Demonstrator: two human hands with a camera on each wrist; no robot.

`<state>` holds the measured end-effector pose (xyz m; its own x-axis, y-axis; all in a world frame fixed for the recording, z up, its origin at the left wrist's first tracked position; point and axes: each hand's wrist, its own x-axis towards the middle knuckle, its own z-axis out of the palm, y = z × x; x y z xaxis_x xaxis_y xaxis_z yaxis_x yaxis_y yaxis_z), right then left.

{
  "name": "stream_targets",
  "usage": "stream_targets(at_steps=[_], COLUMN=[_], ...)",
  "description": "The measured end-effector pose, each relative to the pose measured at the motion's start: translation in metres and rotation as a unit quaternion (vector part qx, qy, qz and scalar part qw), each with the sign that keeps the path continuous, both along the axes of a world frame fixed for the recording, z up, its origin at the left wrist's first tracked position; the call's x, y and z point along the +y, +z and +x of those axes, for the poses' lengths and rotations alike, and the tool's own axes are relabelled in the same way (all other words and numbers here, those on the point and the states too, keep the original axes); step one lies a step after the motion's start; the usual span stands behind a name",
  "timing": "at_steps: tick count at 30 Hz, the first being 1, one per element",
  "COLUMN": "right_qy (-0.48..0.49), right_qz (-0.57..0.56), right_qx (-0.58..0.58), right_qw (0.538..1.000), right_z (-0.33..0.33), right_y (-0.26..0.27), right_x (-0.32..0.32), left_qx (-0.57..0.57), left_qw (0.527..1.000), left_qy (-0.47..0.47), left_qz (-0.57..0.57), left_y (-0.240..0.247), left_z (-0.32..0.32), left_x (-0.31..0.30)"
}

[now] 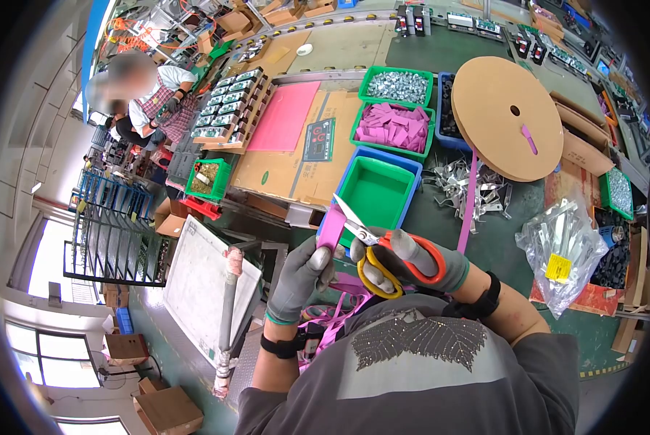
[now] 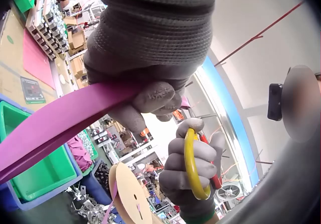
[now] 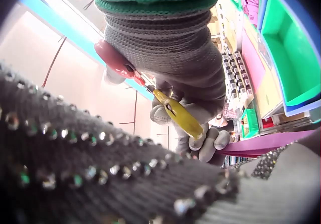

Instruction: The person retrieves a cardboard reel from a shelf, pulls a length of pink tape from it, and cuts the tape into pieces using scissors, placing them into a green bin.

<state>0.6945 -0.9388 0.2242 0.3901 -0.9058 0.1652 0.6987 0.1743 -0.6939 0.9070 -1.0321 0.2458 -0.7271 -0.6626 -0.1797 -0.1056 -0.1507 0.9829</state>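
Gloved in grey, the left hand [image 1: 301,278] pinches a pink-purple strip [image 1: 332,226] between thumb and fingers; the strip's flat length also shows in the left wrist view [image 2: 60,118]. Beside it the right hand [image 1: 420,262] grips scissors [image 1: 368,237] with one red and one yellow handle loop, fingers through the loops. The scissors' blades point up and left, spread apart, close to the strip in the head view. In the right wrist view the yellow loop [image 3: 181,117] lies near the left hand's fingertips [image 3: 220,139]. Whether the blades touch the strip I cannot tell.
Beyond the hands stands a green tray in a blue bin [image 1: 417,170]. Behind are pink pieces [image 1: 391,128] in a green bin and a bin of metal parts [image 1: 397,85]. A large cardboard reel [image 1: 495,138], loose metal brackets [image 1: 477,190] and a plastic bag [image 1: 562,250] lie rightward.
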Motion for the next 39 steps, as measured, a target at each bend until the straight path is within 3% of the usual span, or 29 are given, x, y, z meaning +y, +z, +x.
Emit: stream_targets(at_steps=[6, 8, 9, 12, 13, 14, 16, 17, 19, 22, 23, 26, 28, 29, 30, 32, 34, 36, 39], right_qy=[-0.044, -0.22, -0.262, -0.299, -0.32, -0.321, -0.293, -0.276, -0.298, -0.331, -0.296, -0.217, -0.126, -0.115, -0.115, 0.024, 0.042, 0.006, -0.061], right_qz=[0.025, 0.03, 0.029, 0.01, -0.004, -0.002, 0.064, 0.102, 0.117, 0.145, 0.138, 0.114, 0.119, 0.005, 0.007, 0.037, 0.028, 0.017, 0.004], right_qx=[0.03, 0.076, 0.116, 0.22, 0.179, 0.182, 0.239, 0.171, 0.159, 0.18, 0.209, 0.244, 0.395, 0.423, 0.422, 0.528, 0.512, 0.394, 0.371], right_qw=[0.998, 0.972, 0.958, 0.928, 0.93, 0.93, 0.924, 0.94, 0.934, 0.915, 0.922, 0.938, 0.902, 0.899, 0.899, 0.848, 0.858, 0.919, 0.926], right_z=[-0.021, -0.032, -0.032, -0.023, -0.014, -0.01, -0.006, -0.007, -0.011, -0.02, -0.021, -0.039, -0.041, -0.036, -0.033, -0.026, -0.017, -0.008, -0.004], right_y=[0.003, 0.019, 0.026, 0.015, 0.006, 0.009, 0.014, 0.019, 0.01, 0.003, -0.006, -0.05, -0.066, -0.065, -0.063, -0.048, -0.074, -0.081, -0.077], right_x=[0.004, 0.005, -0.004, -0.019, -0.028, -0.031, -0.034, -0.032, -0.033, -0.03, -0.027, -0.015, -0.005, -0.004, 0.0, 0.006, -0.001, -0.005, -0.01], left_qx=[-0.025, -0.039, -0.045, -0.059, -0.067, -0.065, -0.172, -0.172, -0.033, -0.098, -0.14, -0.108, -0.087, -0.07, -0.054, -0.059, -0.067, -0.078, -0.093], left_qw=[0.999, 0.998, 0.998, 0.998, 0.998, 0.998, 0.985, 0.985, 0.998, 0.989, 0.987, 0.991, 0.991, 0.991, 0.991, 0.991, 0.992, 0.991, 0.99], left_qy=[0.023, 0.043, 0.04, 0.028, 0.019, 0.017, -0.011, -0.012, -0.003, -0.053, -0.025, 0.055, 0.07, 0.067, 0.062, 0.051, 0.025, 0.007, -0.021], left_qz=[0.008, 0.017, 0.009, -0.004, -0.011, -0.008, -0.031, -0.027, 0.049, 0.096, 0.074, 0.057, 0.08, 0.092, 0.104, 0.109, 0.109, 0.11, 0.106], left_y=[-0.006, -0.007, -0.005, 0.003, 0.007, 0.011, 0.016, 0.012, -0.005, -0.014, -0.016, -0.027, -0.033, -0.035, -0.038, -0.045, -0.049, -0.052, -0.058], left_z=[0.005, 0.008, 0.007, 0.0, -0.004, -0.007, -0.01, -0.007, 0.004, 0.032, 0.033, 0.034, 0.034, 0.033, 0.032, 0.03, 0.025, 0.022, 0.023], left_x=[-0.002, -0.002, -0.002, -0.001, 0.0, 0.001, 0.003, 0.006, 0.011, -0.007, -0.008, -0.013, -0.019, -0.021, -0.023, -0.026, -0.024, -0.024, -0.024])
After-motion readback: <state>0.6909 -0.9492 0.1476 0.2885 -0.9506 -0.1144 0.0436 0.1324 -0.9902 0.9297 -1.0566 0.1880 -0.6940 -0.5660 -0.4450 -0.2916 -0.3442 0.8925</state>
